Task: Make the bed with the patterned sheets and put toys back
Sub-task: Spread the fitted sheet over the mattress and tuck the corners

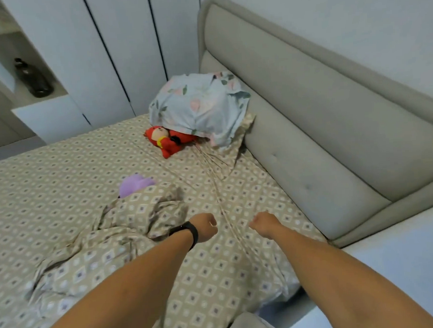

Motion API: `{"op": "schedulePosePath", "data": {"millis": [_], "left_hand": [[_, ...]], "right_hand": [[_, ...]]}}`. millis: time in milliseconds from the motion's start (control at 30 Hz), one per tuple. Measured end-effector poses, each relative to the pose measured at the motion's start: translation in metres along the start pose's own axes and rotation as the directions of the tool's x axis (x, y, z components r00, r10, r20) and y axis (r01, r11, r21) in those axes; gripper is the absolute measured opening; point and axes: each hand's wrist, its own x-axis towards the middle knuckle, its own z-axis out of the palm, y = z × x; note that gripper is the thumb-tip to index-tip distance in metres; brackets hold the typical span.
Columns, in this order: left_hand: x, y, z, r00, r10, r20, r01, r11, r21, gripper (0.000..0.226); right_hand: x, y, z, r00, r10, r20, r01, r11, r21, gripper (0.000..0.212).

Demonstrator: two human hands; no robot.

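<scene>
A beige patterned sheet (60, 177) covers the mattress, with taut creases running from the pillow down between my hands. My left hand (205, 227), with a black band on its wrist, and my right hand (265, 224) are both curled down into the sheet near the headboard side and grip its fabric; the fingertips are hidden. A bunched patterned cover (138, 218) lies left of my left hand. A purple toy (135, 184) peeks out from under it. A red plush doll (165, 140) lies partly under a floral pillow (200, 107).
A padded grey headboard (321, 123) runs along the right. White wardrobe doors (119, 51) stand behind the bed. A dark bottle (33, 78) sits in an open shelf at the left. A grey cloth (246, 325) lies at the bed's near edge.
</scene>
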Motion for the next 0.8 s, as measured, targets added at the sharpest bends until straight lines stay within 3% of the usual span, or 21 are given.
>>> {"op": "schedulePosePath", "data": {"millis": [133,233,533,700,800], "left_hand": [[0.048,0.025,0.044,0.999,-0.036,0.039,0.037,0.998,-0.048,0.034],[0.092,0.036,0.077,0.997,-0.063,0.052,0.067,0.995,-0.071,0.029],[0.269,0.045,0.183,0.989,-0.146,-0.037,0.131,0.953,-0.275,0.021],[0.371,0.057,0.237,0.98,-0.187,-0.066,0.158,0.937,-0.311,0.032],[0.411,0.071,0.26,0.972,-0.209,-0.103,0.178,0.951,-0.253,0.052]], "right_hand": [[0.054,0.078,-0.001,0.988,0.144,-0.06,-0.142,0.99,0.025,0.036],[0.092,0.114,0.006,0.977,0.204,-0.064,-0.205,0.979,-0.017,0.031],[0.233,0.229,0.069,0.94,0.288,-0.182,-0.309,0.946,-0.098,0.025],[0.299,0.279,0.101,0.894,0.304,-0.328,-0.35,0.933,-0.089,0.041],[0.321,0.299,0.113,0.868,0.243,-0.434,-0.33,0.934,-0.138,0.03]]}}
